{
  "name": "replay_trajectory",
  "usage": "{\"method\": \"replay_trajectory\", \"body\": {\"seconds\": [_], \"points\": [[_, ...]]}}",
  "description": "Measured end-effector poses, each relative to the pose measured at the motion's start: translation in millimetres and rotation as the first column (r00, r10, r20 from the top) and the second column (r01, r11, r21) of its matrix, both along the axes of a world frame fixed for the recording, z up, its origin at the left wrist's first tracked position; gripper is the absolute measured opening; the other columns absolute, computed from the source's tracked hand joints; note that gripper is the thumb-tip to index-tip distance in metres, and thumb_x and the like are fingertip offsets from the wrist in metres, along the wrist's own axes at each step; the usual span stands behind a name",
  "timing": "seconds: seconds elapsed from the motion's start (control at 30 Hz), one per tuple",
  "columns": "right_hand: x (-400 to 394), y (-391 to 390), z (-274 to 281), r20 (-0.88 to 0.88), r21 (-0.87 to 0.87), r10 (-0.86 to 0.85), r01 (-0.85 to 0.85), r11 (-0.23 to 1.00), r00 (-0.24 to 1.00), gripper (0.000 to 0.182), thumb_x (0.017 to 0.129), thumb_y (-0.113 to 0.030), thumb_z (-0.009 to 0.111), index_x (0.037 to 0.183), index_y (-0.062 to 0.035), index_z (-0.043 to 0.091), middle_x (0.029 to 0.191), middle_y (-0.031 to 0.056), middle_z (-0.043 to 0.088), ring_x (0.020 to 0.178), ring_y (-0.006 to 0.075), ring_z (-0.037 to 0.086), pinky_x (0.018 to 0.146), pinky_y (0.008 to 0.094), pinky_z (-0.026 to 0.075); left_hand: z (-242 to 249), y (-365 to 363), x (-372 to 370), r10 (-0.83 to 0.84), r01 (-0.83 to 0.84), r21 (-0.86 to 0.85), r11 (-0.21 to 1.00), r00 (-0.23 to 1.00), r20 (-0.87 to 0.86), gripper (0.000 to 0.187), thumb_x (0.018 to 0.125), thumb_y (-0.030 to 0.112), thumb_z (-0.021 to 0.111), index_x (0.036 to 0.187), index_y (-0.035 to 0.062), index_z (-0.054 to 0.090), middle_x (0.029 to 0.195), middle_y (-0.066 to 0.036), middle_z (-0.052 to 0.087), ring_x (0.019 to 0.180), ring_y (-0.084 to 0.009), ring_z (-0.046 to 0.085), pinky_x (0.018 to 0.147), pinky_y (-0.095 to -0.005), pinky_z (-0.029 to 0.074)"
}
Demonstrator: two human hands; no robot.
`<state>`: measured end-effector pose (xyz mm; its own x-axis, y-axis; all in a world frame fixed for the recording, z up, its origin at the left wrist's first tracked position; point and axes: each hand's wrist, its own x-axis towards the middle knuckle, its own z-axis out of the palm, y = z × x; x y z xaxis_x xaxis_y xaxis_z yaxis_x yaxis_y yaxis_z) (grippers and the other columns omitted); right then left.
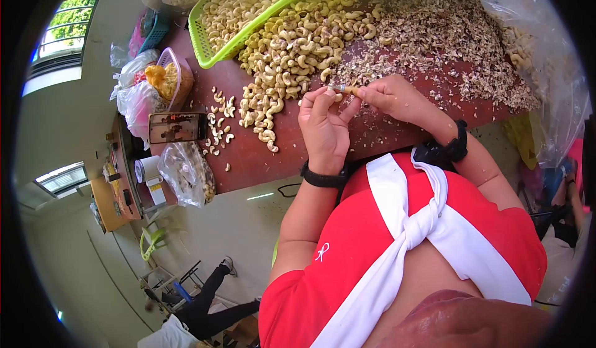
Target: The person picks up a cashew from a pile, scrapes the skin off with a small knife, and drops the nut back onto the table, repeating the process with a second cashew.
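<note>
My left hand (324,127) pinches a pale cashew nut (331,91) between thumb and fingers at the table's front part. From the right, my right hand (394,99) holds a small knife (347,90) with a light wooden handle, its tip at the nut. Just beyond my left hand spreads a heap of cashew nuts (282,62). Brown skin flakes (447,37) lie thick on the red table (261,165) beyond and right of my right hand. A small group of cashew pieces (220,121) sits farther left.
A green basket (211,56) of cashews stands at the back. To the left are a phone (177,127), a pink container (180,81), plastic bags and a white cup (148,169). A clear bag (546,68) hangs at the right edge. Other people (205,304) are partly visible beyond the table.
</note>
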<state>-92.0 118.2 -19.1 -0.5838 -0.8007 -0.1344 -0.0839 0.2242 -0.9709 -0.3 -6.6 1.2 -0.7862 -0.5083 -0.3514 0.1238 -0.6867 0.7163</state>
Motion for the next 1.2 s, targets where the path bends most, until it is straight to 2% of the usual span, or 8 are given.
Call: {"method": "replay_trajectory", "body": {"seconds": [0.4, 0.73, 0.9, 1.0, 1.2], "points": [[0, -2, -2, -0.035, 0.002, -0.003, 0.003, 1.000, 0.999, 0.046, 0.082, -0.041, 0.046, 0.064, -0.0003, 0.056, 0.045, 0.0019, 0.041, 0.044, 0.0079, 0.037, 0.040, 0.0262, 0.030, -2, 1, 0, 0.035, -0.036, -0.094, 0.995, 0.999, -0.017, 0.006, 0.076, -0.001, 0.049, 0.080, 0.0038, 0.047, 0.074, -0.007, 0.054, 0.069, -0.0181, 0.057, 0.065, -0.0346, 0.054], [-1, -2, -5, 0.021, -0.007, -0.021, 0.021, 1.000, 1.000, 0.044, 0.083, -0.039, 0.046, 0.063, -0.0010, 0.056, 0.045, -0.0012, 0.040, 0.044, 0.0058, 0.035, 0.039, 0.0246, 0.028, -2, 7, 1, 0.052, -0.060, -0.151, 0.987, 0.997, -0.057, 0.007, 0.076, -0.002, 0.047, 0.080, 0.0036, 0.046, 0.079, -0.008, 0.054, 0.074, -0.0169, 0.056, 0.067, -0.0355, 0.053], [-1, -1, -8, 0.069, -0.029, 0.006, -0.004, 1.000, 0.998, 0.044, 0.083, -0.038, 0.047, 0.062, -0.0011, 0.056, 0.044, -0.0017, 0.038, 0.043, 0.0054, 0.034, 0.039, 0.0245, 0.028, -1, 0, 0, -0.008, 0.008, 0.026, 1.000, 1.000, -0.015, 0.012, 0.078, 0.004, 0.047, 0.089, 0.0025, 0.046, 0.086, -0.008, 0.053, 0.082, -0.0186, 0.055, 0.073, -0.0367, 0.051], [-1, -1, -4, 0.040, -0.019, -0.004, 0.005, 1.000, 0.999, 0.044, 0.083, -0.039, 0.046, 0.062, -0.0011, 0.056, 0.044, -0.0011, 0.038, 0.042, 0.0059, 0.034, 0.038, 0.0249, 0.028, -6, -4, 0, -0.032, 0.032, 0.102, 0.994, 0.999, -0.001, 0.016, 0.078, 0.007, 0.047, 0.093, 0.0021, 0.045, 0.088, -0.008, 0.053, 0.084, -0.0198, 0.055, 0.073, -0.0368, 0.051], [-1, -2, -7, -0.008, 0.005, 0.005, -0.005, 1.000, 1.000, 0.045, 0.083, -0.040, 0.046, 0.062, -0.0010, 0.056, 0.044, 0.0009, 0.040, 0.042, 0.0072, 0.036, 0.039, 0.0253, 0.030, -5, -5, 0, -0.028, 0.026, 0.110, 0.994, 0.999, 0.016, 0.013, 0.078, 0.006, 0.048, 0.090, 0.0019, 0.047, 0.086, -0.008, 0.054, 0.083, -0.0203, 0.055, 0.072, -0.0372, 0.051]]}}
